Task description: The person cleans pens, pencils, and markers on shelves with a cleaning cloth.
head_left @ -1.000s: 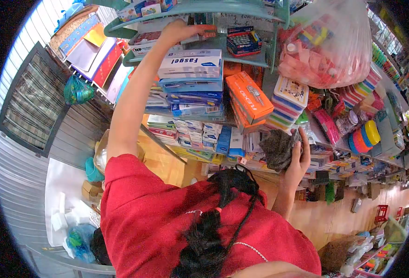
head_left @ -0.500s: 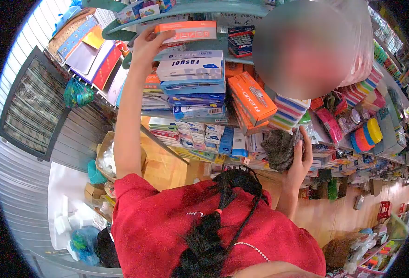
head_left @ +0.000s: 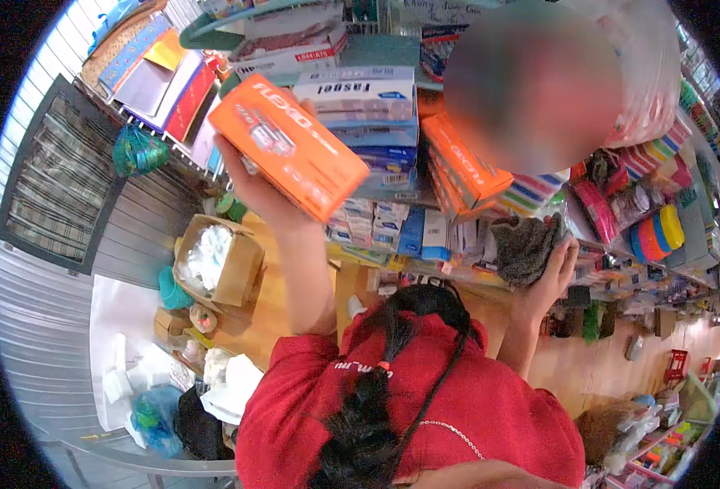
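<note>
My left hand [head_left: 264,196] is closed around an orange FLEXIO box [head_left: 291,151], gripping it from below and its left side. The box is tilted, with its printed broad face toward me. Bunched in my right hand [head_left: 557,273] is a dark grey cloth [head_left: 525,251], held near the shelf's front edge. Behind the orange box is a stack topped by a white and blue Fasgel box [head_left: 356,94]. More orange FLEXIO boxes [head_left: 468,163] lie stacked between that pile and the cloth.
A green shelf [head_left: 380,53] above carries a white box [head_left: 291,53] marked LR44. Small boxes fill the lower shelf. An open cardboard carton [head_left: 242,265] with white plastic stands on the floor at left. Striped and coloured goods [head_left: 658,232] sit at right.
My left hand has brought the orange box down off the shelf and turned its broad face toward me. The white LR44 box now shows behind. My right hand still holds the cloth.
</note>
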Tool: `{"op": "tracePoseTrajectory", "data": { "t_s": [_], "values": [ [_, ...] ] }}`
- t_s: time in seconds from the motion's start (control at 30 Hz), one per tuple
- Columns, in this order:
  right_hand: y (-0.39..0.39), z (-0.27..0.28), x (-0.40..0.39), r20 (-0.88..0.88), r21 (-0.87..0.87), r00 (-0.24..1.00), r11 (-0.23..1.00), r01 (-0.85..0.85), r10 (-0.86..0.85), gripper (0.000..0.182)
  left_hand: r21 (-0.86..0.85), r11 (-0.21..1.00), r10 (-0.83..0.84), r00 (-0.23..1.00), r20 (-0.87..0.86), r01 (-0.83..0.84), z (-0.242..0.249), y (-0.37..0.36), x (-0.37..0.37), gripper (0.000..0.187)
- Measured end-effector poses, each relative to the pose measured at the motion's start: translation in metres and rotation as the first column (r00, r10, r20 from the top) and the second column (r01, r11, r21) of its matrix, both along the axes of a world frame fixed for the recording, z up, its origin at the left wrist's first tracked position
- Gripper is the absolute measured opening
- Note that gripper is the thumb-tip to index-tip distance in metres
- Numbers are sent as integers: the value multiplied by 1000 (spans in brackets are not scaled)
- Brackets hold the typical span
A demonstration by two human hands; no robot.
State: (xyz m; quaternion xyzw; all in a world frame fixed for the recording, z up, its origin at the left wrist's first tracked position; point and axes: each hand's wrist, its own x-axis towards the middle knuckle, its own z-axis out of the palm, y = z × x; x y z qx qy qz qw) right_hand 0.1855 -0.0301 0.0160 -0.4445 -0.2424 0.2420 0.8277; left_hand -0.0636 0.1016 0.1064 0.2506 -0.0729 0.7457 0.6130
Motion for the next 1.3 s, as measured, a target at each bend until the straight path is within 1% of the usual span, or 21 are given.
{"op": "tracePoseTrajectory", "data": {
  "t_s": [0.03, 0.1, 0.13, 0.2, 0.23, 0.3, 0.33, 0.43, 0.53, 0.57, 0.63, 0.77, 0.8, 0.87, 0.9, 1.0, 1.07, 1.13, 1.2, 1.27, 1.3],
  "values": [
    [-2, 19, -12, -72, -23, 997, 999, 33, -35, 16, 8, 990, -143, 989, 48, 142, -8, -8, 5, 54],
    [2, 22, -13, 60, 85, 998, 996, 13, -18, 16, 120, 856, -514, 851, 110, 502, -20, -21, 19, 57],
    [2, 24, -13, 125, 135, 992, 991, 1, -18, 16, 68, 858, -514, 854, 82, 509, -28, -25, 26, 58],
    [6, 38, -20, 444, 235, 894, 971, -53, -59, 19, -28, 847, -530, 848, 22, 530, -44, -30, 43, 59],
    [7, 46, -26, 588, 277, 803, 956, -93, -92, 20, -300, 919, -301, 947, -113, 257, -39, -38, 55, 58],
    [5, 56, -43, 832, 225, 553, 936, -271, -40, 17, -322, 897, -375, 906, -196, 302, -43, -45, 69, 49],
    [5, 64, -50, 964, 129, 261, 937, -324, -42, 18, -331, 887, -409, 881, -239, 322, -42, -49, 76, 46],
    [6, 69, -56, 982, 84, 185, 958, -275, -33, 16, -343, 882, -419, 872, -254, 324, -32, -65, 88, 49],
    [29, 81, -42, 962, 137, 263, 962, -234, -73, 19, -323, 808, -585, 729, -356, 492, -46, -74, 89, 44],
    [40, 84, -37, 924, 188, 367, 965, -184, -111, 17, -323, 764, -645, 648, -405, 559, -53, -77, 88, 42],
    [43, 92, -33, 904, 163, 415, 980, -112, -104, 15, -384, 841, -537, 672, -509, 381, -51, -98, 105, 36],
    [16, 61, -46, 885, 185, 458, 966, -183, -83, 15, -584, 802, -496, 687, -531, 128, -43, -90, 99, 45],
    [5, 50, -50, 904, 185, 421, 959, -217, -79, 16, -537, 830, -471, 705, -530, 150, -39, -86, 98, 47],
    [-13, 32, -57, 872, 133, 489, 956, -260, 12, 17, -440, 878, -421, 740, -525, 187, -27, -82, 97, 53],
    [-12, 36, -54, 887, 186, 457, 955, -232, -62, 17, -408, 895, -387, 767, -512, 179, -22, -88, 103, 53],
    [3, 61, -28, 877, 327, 392, 943, -58, -280, 15, -424, 879, -462, 608, -646, 218, -27, -104, 120, 46],
    [8, 85, -14, 758, 222, 618, 974, 54, -207, 14, -428, 856, -517, 527, -675, 291, -31, -106, 124, 43],
    [3, 76, -14, 779, 275, 563, 957, 90, -277, 14, -432, 805, -589, 465, -661, 406, -38, -101, 122, 41],
    [-10, 54, -24, 816, 284, 513, 958, 47, -267, 14, -282, 886, -460, 623, -632, 368, -23, -101, 133, 49],
    [-27, 28, -43, 835, 269, 512, 961, -63, -200, 16, -279, 921, -390, 650, -652, 272, -21, -87, 125, 53],
    [-31, 20, -44, 860, 256, 479, 961, -106, -176, 15, -186, 892, -435, 672, -599, 412, -20, -80, 120, 53]
  ]
}}
